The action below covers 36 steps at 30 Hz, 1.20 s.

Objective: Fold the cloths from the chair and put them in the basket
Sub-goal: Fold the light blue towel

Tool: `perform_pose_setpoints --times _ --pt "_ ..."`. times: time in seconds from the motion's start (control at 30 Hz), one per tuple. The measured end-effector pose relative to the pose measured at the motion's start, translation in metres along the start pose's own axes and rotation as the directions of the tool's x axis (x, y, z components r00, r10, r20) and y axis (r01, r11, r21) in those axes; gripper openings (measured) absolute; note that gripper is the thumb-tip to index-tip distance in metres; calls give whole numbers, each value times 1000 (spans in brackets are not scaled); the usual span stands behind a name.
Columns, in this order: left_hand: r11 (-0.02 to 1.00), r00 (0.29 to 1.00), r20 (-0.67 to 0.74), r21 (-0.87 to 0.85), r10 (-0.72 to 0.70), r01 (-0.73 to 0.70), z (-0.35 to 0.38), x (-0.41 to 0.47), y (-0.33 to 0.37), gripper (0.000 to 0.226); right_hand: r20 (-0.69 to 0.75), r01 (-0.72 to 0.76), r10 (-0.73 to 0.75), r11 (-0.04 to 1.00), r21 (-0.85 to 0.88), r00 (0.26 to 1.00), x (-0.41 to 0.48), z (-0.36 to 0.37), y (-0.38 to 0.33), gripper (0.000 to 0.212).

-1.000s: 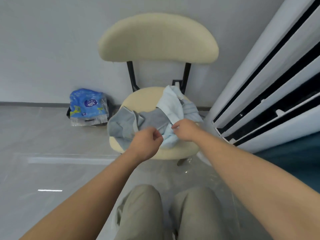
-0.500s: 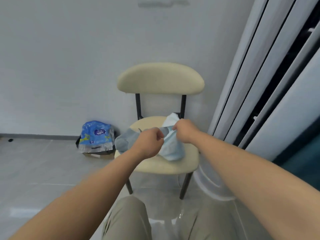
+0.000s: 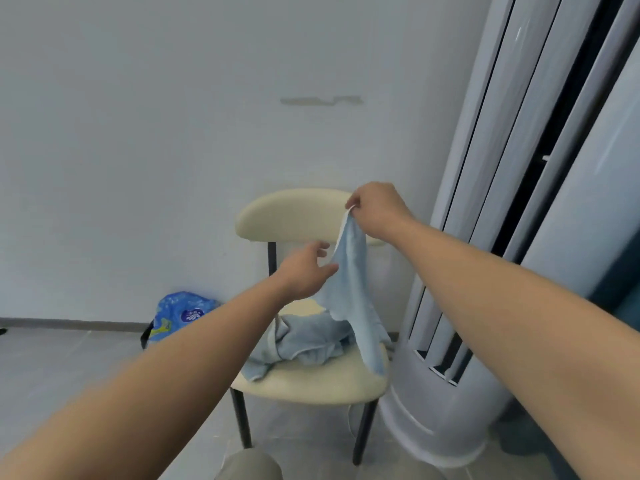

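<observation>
A cream chair [image 3: 311, 384] with black legs stands against the wall. A light blue cloth [image 3: 353, 292] hangs above the seat, pinched at its top corner by my right hand [image 3: 375, 211] in front of the chair's backrest. My left hand [image 3: 306, 271] is lower, fingers apart, touching the cloth's left edge. The cloth's lower end drapes over the seat's right edge. A crumpled grey-blue cloth [image 3: 304, 344] lies on the seat beneath. No basket is in view.
A tall white standing air conditioner [image 3: 485, 237] stands right beside the chair. A blue plastic package [image 3: 181, 315] sits on the floor by the wall, left of the chair. My knee [image 3: 247, 465] shows at the bottom edge. Grey tiled floor extends to the left.
My right hand has lifted the light blue cloth up off the seat. My left hand let go of its fistful and opened against the cloth's edge. The camera tilted upward.
</observation>
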<state>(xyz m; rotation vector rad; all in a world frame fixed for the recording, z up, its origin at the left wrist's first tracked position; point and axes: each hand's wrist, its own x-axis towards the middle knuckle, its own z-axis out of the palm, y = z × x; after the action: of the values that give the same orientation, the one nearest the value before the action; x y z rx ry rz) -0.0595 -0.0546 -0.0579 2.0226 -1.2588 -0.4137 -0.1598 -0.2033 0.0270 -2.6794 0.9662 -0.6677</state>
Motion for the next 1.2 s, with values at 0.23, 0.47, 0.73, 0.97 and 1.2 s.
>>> perform_pose_setpoints --times 0.23,0.47,0.73,0.97,1.2 --pt "987 975 -191 -92 113 -133 -41 21 43 45 -365 82 18 963 256 931 12 -52 -23 24" --pt "976 916 -346 136 205 -168 -80 24 65 26 -495 126 42 945 303 868 17 -77 -28 12" --pt "977 873 -470 209 134 -38 -117 25 51 40 -383 32 61 972 232 922 16 -83 -25 27" --pt "994 816 -578 -88 2 -64 -137 28 27 22 -77 -43 139 697 716 987 14 -89 -17 38" --pt "928 757 -638 -351 -140 -125 -157 32 17 27 195 -108 -60 655 747 979 7 -87 -7 41"
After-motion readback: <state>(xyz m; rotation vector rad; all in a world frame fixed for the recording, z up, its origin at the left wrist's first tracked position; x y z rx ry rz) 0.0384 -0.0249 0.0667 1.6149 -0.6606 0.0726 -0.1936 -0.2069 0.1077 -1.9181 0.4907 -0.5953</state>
